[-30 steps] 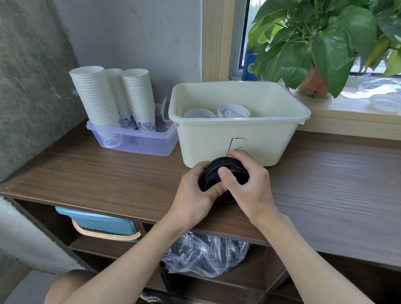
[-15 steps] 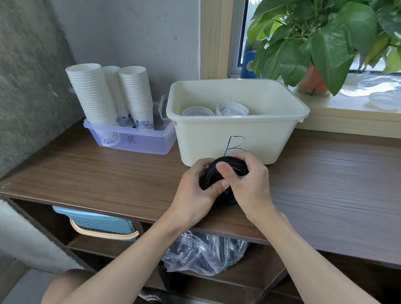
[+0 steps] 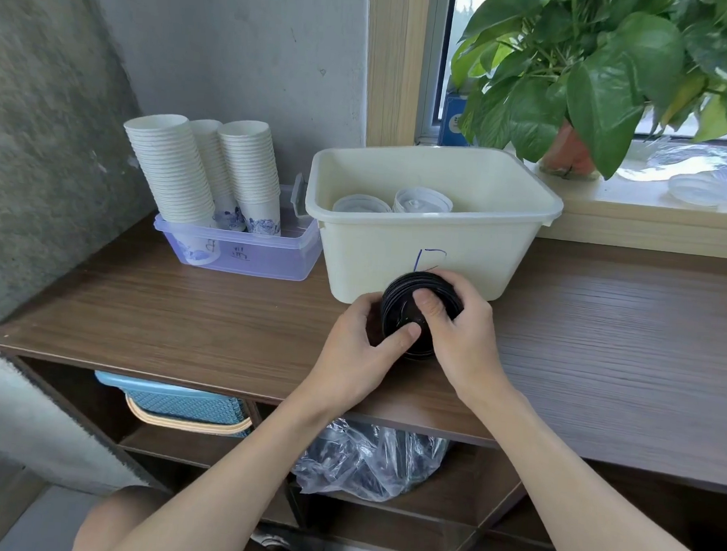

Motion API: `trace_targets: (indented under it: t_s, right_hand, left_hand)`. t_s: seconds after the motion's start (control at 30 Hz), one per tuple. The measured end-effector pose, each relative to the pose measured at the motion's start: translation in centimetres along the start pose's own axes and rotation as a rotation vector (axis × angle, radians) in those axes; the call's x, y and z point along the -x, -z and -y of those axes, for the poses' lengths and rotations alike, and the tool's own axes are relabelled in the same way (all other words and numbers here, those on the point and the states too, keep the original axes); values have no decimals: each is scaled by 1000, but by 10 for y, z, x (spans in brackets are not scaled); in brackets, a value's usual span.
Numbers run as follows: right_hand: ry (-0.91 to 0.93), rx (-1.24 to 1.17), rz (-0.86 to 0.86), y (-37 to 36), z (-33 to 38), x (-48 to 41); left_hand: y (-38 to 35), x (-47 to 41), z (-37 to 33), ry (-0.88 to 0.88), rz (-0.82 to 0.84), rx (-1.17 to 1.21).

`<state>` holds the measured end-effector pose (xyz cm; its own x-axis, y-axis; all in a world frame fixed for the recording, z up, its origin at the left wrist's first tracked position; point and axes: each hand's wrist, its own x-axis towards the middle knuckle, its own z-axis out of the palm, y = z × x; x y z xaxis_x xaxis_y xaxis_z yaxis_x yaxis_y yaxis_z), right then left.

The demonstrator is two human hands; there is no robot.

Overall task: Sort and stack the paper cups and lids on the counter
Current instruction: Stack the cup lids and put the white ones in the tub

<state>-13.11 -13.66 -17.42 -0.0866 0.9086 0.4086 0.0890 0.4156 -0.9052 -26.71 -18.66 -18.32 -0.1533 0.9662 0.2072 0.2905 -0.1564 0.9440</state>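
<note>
A stack of black lids [image 3: 402,316] is held just above the wooden counter [image 3: 177,327], right in front of the cream bin [image 3: 432,254]. My left hand [image 3: 356,356] grips the stack from the left, thumb on its face. My right hand [image 3: 460,338] curls over it from the right, thumb pressing the top lid. Inside the cream bin lie white lids [image 3: 421,199]. Three stacks of white paper cups [image 3: 175,167] stand in a clear lilac tub [image 3: 247,258] at the back left.
A potted plant [image 3: 582,75] stands on the windowsill behind the bin, with clear lids [image 3: 699,191] lying to its right. Under the counter are a blue basket [image 3: 185,405] and a crumpled plastic bag [image 3: 366,460]. A rough wall closes the left side.
Both hands stay on the black lid stack in front of the bin. My right thumb has shifted slightly on the top lid; the view has moved a little.
</note>
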Motion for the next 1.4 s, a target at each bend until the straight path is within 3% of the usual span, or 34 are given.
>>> trace_targets:
  t_s: [0.37,0.9,1.13,1.4]
  right_hand:
    - [-2,22,135,-3,-2,-1]
    - [-30,-27,87,-10,4,6]
    - [-56,-147,-33,-9,4,4]
    - [-37,-108,30,-8,3,3]
  left_hand:
    - [-1,-2,1,-8,-134,143]
    - [-4,-5,-2,-37,-161,99]
    - [-2,-4,-1,2,-85,54]
    - [-1,-2,-2,-21,-112,91]
